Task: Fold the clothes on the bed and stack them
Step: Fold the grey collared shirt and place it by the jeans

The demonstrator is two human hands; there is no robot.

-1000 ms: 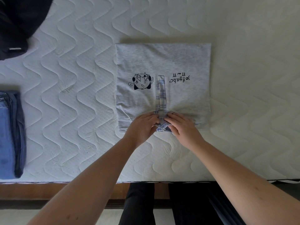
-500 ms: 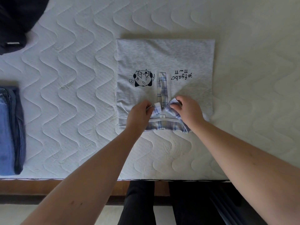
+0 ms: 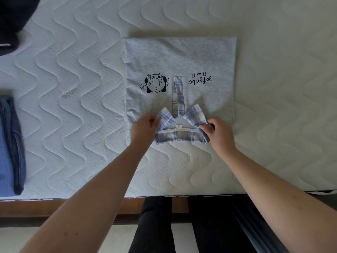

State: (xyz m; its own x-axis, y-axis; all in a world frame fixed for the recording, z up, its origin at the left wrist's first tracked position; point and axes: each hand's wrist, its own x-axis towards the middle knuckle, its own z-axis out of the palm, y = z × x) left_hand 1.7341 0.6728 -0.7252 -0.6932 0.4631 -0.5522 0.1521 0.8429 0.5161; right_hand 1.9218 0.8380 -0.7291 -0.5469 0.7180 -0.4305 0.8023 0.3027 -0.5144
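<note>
A grey shirt (image 3: 180, 57) lies folded flat on the white quilted mattress (image 3: 73, 106), its black cartoon print and lettering facing away from me. Its blue-and-white plaid collar (image 3: 182, 137) and button placket sit at the near edge. My left hand (image 3: 144, 130) pinches the left collar tip. My right hand (image 3: 220, 134) pinches the right collar tip. Both tips are spread outward.
Folded blue jeans (image 3: 9, 145) lie at the left edge of the mattress. A dark garment (image 3: 12, 21) is heaped at the far left corner. The wooden bed frame (image 3: 54, 207) runs along the near side, with my dark-trousered legs below.
My hands moved apart from the middle of the collar to its two ends, opening the plaid collar flat and showing the inner label.
</note>
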